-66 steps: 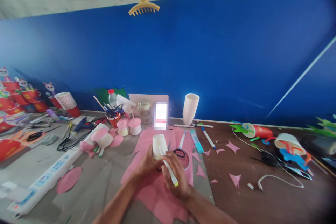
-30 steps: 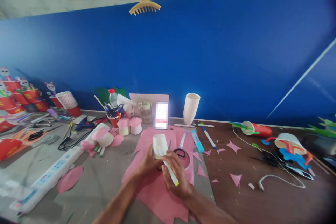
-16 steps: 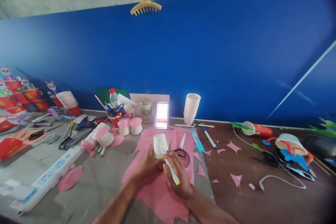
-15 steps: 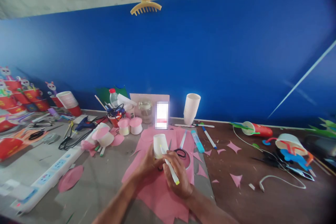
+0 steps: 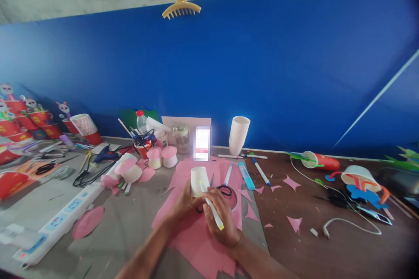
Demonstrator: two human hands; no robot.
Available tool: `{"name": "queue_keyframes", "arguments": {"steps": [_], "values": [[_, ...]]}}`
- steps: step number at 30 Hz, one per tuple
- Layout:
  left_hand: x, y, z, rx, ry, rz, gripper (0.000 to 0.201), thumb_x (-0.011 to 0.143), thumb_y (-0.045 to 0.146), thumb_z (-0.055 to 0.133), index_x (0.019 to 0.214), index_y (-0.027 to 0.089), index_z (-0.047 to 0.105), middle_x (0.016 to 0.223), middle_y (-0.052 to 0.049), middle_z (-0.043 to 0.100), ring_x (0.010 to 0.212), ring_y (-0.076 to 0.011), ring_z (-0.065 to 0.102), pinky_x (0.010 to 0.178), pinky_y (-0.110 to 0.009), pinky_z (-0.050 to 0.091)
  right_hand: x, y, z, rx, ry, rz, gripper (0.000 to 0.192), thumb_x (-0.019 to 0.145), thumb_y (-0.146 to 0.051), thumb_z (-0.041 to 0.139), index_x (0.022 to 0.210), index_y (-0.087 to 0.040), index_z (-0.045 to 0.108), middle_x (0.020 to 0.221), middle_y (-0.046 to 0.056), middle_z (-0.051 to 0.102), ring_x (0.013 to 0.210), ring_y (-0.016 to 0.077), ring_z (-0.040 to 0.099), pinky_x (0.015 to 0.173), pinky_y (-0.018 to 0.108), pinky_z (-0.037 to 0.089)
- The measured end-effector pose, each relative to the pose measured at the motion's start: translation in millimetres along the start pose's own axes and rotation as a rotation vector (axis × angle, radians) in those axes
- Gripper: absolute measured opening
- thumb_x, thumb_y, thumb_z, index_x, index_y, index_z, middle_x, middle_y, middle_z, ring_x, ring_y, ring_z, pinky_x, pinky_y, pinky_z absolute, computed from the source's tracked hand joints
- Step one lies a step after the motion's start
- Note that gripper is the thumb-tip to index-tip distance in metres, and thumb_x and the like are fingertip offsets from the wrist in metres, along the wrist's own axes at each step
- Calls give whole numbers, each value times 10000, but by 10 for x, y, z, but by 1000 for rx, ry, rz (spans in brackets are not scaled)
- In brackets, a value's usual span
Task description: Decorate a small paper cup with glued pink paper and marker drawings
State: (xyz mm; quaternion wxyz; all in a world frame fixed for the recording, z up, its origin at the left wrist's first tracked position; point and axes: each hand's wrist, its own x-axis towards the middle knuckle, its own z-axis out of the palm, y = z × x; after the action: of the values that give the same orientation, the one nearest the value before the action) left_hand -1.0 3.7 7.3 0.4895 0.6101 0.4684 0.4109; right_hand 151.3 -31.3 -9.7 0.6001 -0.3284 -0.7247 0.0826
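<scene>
My left hand (image 5: 184,204) is closed around a white paper cup (image 5: 198,178), holding it above pink paper. In my right hand (image 5: 222,218) is a white marker (image 5: 213,212) with a yellow end, its tip against the side of the cup. A yellow mark shows on the cup's wall. Under both hands lie sheets of pink paper (image 5: 196,248). Scissors (image 5: 225,190) with black handles rest on the paper just beyond my right hand, partly hidden by it.
A stack of white cups (image 5: 238,135) stands at the back. Markers (image 5: 261,171) and pink scraps (image 5: 294,224) lie to the right. On the left are a power strip (image 5: 65,213), pink-topped cups (image 5: 169,158) and a glue gun (image 5: 106,153). A bright phone screen (image 5: 202,144) stands ahead.
Both hands, the cup and the marker look nearly the same as before. At the far right, the white cup with orange and blue pieces has shifted slightly left.
</scene>
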Motion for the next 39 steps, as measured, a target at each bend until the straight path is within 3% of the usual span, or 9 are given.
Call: {"name": "queue_keyframes", "arguments": {"steps": [13,27,39], "values": [[0,9,25,-19,43,-39,484,704,408,782,1071,192,550,834,-28,648,753,-206,600,655,-310,517,10,-15,-9,-6,7,-22,358,883,-84,500,1184,-252,597,990,73,730,1016,286,709,871,416,620],[27,-107,9,-22,41,-18,516,704,428,787,1091,189,543,927,-59,671,823,-233,630,722,-321,542,-36,-13,12,-17,-38,-17,370,869,-102,525,1199,-260,586,976,64,732,1049,308,701,907,477,587],[24,-84,29,-21,53,10,431,698,347,781,1033,201,552,873,-33,658,773,-197,589,648,-285,524,18,-31,-18,-41,-73,-75,369,871,-93,522,1198,-247,599,950,65,695,974,283,686,901,481,566]]}}
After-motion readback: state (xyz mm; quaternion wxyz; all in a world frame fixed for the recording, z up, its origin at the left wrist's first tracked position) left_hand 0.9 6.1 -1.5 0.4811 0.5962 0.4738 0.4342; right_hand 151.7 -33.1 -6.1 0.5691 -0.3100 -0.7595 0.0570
